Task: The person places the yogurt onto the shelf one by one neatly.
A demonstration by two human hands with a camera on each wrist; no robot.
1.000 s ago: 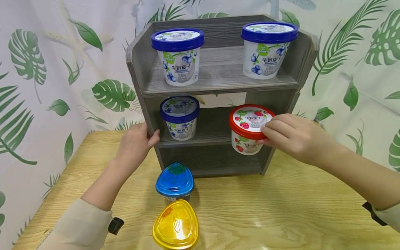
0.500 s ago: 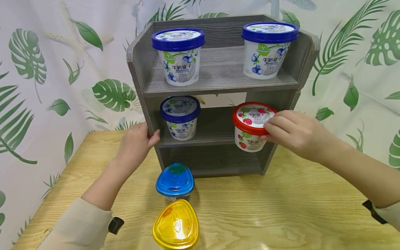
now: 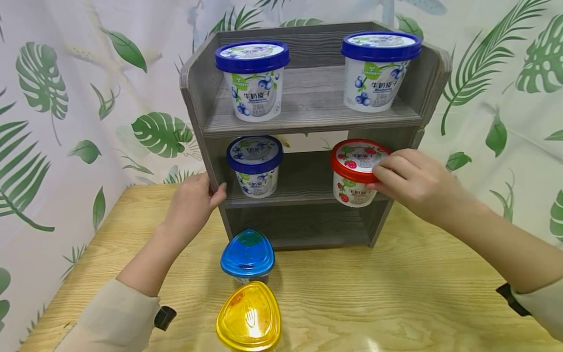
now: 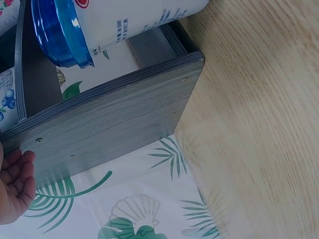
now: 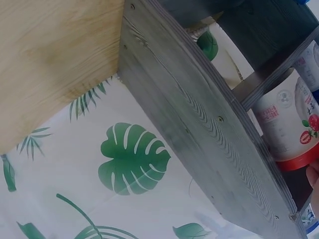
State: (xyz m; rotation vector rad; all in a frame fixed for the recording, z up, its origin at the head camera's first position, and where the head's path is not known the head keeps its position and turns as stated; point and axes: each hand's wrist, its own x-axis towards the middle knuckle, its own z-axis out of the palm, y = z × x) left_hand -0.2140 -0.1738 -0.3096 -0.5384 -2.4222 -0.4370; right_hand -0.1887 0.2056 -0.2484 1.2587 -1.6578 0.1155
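Observation:
My right hand [image 3: 420, 188] grips a white tub with a red lid and strawberry print [image 3: 354, 190] by the lid's right side. This tub is at the right front of the middle compartment of a grey wooden shelf [image 3: 308, 117]; its base overlaps the middle board's front edge in the head view. In the right wrist view, the red-lidded tub [image 5: 286, 119] appears close to the shelf's side panel [image 5: 199, 119]. My left hand [image 3: 191, 200] holds the shelf's left side, thumb at the front edge, with curled fingers [image 4: 20, 172] against the outer panel in the left wrist view.
Blue-lidded blueberry tubs stand on the shelf: top left [image 3: 252, 83], top right [image 3: 378, 73] and middle left [image 3: 256, 168]. A blue-lidded container [image 3: 248, 254] and a yellow-lidded one [image 3: 248, 315] stand on the wooden table [image 3: 352, 293] in front. Leaf-print cloth [image 3: 88, 122] hangs behind.
My right hand has moved the red-lidded tub up in the view and slightly right, toward the middle compartment. The left hand and the other tubs have stayed put.

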